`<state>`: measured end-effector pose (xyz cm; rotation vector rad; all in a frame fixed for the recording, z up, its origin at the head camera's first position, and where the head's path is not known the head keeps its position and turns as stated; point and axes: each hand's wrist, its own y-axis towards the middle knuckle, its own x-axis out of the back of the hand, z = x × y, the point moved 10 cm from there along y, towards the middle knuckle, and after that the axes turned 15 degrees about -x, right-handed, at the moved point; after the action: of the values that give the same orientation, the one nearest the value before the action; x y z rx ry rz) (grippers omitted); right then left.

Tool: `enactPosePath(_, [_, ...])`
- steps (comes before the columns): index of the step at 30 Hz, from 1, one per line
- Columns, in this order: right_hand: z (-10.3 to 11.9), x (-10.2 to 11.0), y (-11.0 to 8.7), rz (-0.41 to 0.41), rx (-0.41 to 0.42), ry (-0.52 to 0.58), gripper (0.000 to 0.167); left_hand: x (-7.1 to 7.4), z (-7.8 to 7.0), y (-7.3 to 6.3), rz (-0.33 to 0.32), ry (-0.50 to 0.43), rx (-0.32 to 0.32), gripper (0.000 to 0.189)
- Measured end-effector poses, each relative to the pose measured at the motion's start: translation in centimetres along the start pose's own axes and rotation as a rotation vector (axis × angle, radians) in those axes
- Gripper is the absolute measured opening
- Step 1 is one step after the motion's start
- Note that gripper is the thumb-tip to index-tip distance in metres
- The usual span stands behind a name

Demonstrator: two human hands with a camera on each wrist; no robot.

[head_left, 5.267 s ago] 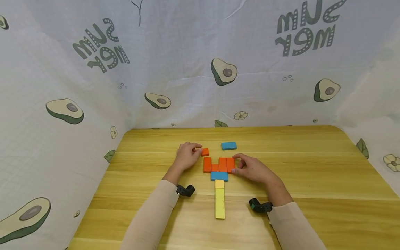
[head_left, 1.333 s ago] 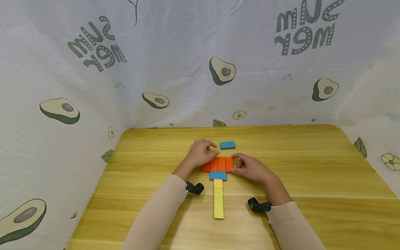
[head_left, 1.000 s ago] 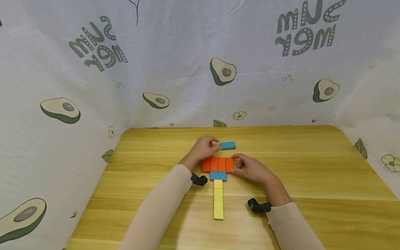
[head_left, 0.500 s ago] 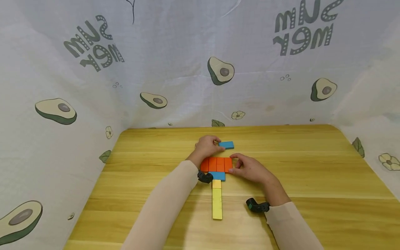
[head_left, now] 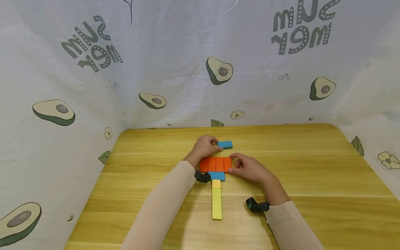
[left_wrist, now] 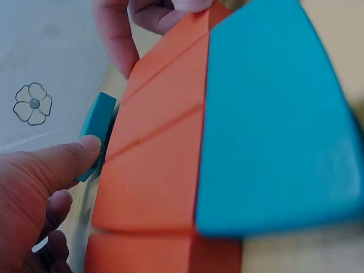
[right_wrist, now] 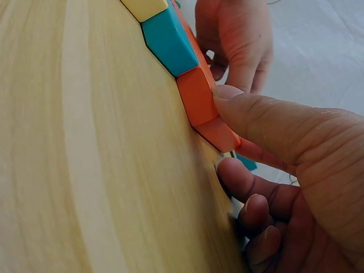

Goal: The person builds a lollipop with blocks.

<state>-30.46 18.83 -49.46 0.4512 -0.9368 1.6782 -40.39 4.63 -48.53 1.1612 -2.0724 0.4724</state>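
Note:
In the head view my left hand pinches the left end of a loose blue block lying flat behind the others. The left wrist view shows the thumb pressed on that block's side. My right hand holds the rightmost orange block by its right edge between thumb and index finger. That block belongs to a row of orange blocks standing side by side; the third column is two small pieces. Below the row come a blue block, a small yellow-orange block and a long yellow block.
All the blocks lie on a wooden table with rounded back corners. A white cloth with avocado prints hangs behind it and along the sides. Each wrist wears a small black camera.
The small orange block once beside my left hand is in the row, whose gap is filled. My left hand has moved right and back to the loose blue block. My right hand stays put.

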Motion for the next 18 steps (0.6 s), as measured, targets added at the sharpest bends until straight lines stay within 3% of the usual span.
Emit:
enactPosePath(8, [0.0,-0.1,0.1,-0.003,-0.006,-0.004,0.057,0.9,2.5,-0.9,0.016,-0.132,-0.059,0.041])
enactPosePath(18, [-0.4,-0.1,0.4,-0.015,-0.026,-0.015,0.057,1.5,2.6,-2.4,0.094,-0.177,-0.092,0.034])
